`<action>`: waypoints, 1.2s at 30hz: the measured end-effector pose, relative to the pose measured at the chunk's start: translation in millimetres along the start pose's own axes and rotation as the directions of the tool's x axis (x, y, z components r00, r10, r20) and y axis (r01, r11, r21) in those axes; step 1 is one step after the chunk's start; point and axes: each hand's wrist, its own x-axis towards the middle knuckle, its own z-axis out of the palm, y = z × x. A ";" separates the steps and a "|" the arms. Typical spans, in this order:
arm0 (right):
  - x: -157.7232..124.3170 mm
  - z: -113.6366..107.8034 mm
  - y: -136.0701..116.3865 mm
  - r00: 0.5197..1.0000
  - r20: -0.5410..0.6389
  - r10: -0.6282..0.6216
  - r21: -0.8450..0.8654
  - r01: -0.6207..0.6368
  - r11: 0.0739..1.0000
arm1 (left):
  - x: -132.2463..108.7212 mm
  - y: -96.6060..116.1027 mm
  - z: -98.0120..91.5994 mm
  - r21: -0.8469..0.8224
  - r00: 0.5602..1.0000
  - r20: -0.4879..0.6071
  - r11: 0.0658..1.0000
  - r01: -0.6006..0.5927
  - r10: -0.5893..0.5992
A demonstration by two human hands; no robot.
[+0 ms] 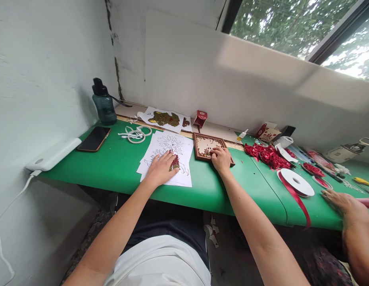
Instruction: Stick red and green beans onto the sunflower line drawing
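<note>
On the green table (119, 163), my left hand (160, 169) lies flat and open on the white flower drawing (172, 143), touching its red bead patch (174, 163). My right hand (220, 159) curls over the near corner of the brown bead tray (205, 145); whether it pinches anything, I cannot tell.

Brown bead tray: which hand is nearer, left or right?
Right. The right hand rests on the brown bead tray at its near right corner, fingertips on its inside. The left hand lies flat on the flower drawing, apart from the tray on its left.
</note>
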 end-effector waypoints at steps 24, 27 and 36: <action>-1.9 -4.0 -5.5 0.997 -0.018 -0.071 -0.055 0.070 0.996 | 0.0 -0.6 0.6 -0.006 1.000 -0.002 1.000 -0.005 0.005; -2.4 -4.0 -5.7 0.997 0.021 -0.073 -0.056 0.074 0.996 | 0.1 -1.0 0.8 -0.005 1.000 -0.003 1.000 -0.005 0.005; -3.0 -2.2 -5.4 0.998 0.015 -0.054 -0.029 0.054 0.998 | 0.6 -2.4 3.1 0.001 1.000 -0.010 1.000 -0.009 0.009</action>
